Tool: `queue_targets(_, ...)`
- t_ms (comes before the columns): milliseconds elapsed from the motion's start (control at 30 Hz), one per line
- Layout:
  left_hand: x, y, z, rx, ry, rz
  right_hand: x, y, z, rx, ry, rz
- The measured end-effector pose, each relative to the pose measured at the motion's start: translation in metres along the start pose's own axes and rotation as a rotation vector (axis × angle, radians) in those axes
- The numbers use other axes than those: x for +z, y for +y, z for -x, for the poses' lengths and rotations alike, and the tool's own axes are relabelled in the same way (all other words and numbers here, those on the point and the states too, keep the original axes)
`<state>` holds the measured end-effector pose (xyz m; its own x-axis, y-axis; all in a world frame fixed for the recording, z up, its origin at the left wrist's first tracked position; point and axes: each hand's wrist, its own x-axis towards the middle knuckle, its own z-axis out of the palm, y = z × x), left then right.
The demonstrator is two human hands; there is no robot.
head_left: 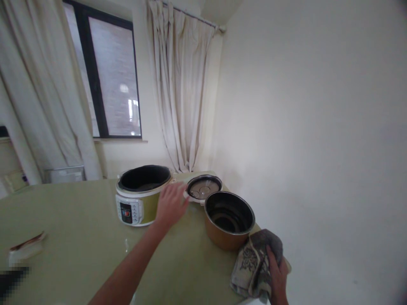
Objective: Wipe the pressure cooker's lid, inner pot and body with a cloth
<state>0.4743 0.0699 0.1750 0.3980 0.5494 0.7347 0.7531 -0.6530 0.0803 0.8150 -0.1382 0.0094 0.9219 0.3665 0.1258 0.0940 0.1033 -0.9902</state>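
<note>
My left hand [172,204] reaches over the table with its fingers stretched out, holding nothing. It is at the right side of a green and white electric cooker [150,207], whose top is uncovered; whether it touches the cooker I cannot tell. Just beyond the fingertips lies the cooker's round lid [203,189], inner side up. An inner pot [225,237], copper-brown outside and dark inside, stands in front of the lid and partly covers it. To its right my right hand [277,271] grips a bunched grey patterned towel [251,264], which covers part of the pot's lower side.
The pale green table [73,216] meets a white wall [311,140] on the right. A small white and brown packet-like thing [27,248] lies at the left. Curtains [181,84] and a dark-framed window [116,76] are behind the table.
</note>
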Motion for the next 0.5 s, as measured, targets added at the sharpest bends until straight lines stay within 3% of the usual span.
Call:
queue_targets(67,-0.020,-0.050,-0.002,-0.207,0.042,-0.179,0.001,-0.003,0.003,0.050,0.007,0.012)
queue_targets(133,-0.034,-0.090,0.000,-0.319,-0.098,-0.262,0.003,-0.007,0.006,0.035,-0.006,0.017)
queue_targets(200,-0.041,-0.116,0.002,-0.342,-0.255,-0.259,0.004,-0.013,0.009,0.001,-0.002,0.023)
queue_targets(300,-0.043,-0.130,0.004,-0.325,-0.329,-0.230,0.006,-0.020,0.014,-0.017,0.025,0.025)
queue_targets(500,-0.048,-0.119,0.012,-0.332,-0.313,-0.212,0.006,-0.016,0.012,-0.099,0.005,0.009)
